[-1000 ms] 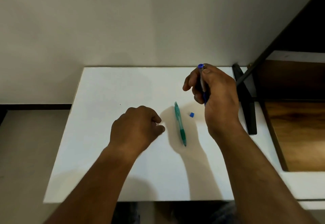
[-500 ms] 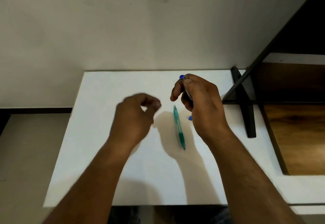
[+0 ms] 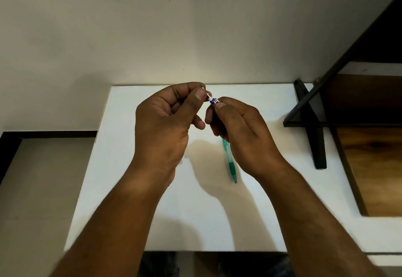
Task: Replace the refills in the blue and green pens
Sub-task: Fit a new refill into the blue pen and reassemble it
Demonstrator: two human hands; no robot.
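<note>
My right hand [image 3: 241,133] is closed around the blue pen [image 3: 213,100]; only its blue top end shows above my fingers. My left hand [image 3: 167,124] pinches a thin whitish piece [image 3: 209,96] at that top end, between thumb and forefinger. Whether this piece is the refill I cannot tell. Both hands are raised above the white table [image 3: 134,168]. The green pen [image 3: 231,163] lies on the table below my right hand, its upper part hidden by that hand. The small blue cap seen earlier is hidden.
A black X-shaped frame leg [image 3: 315,124] stands on the table at the right, next to a wooden shelf [image 3: 374,168]. A plain wall rises behind the table. The floor [image 3: 39,189] lies to the left.
My left hand rose from the table and came right to the top of the blue pen. My right hand shifted left with the pen. The camera tilted, so the table sits lower.
</note>
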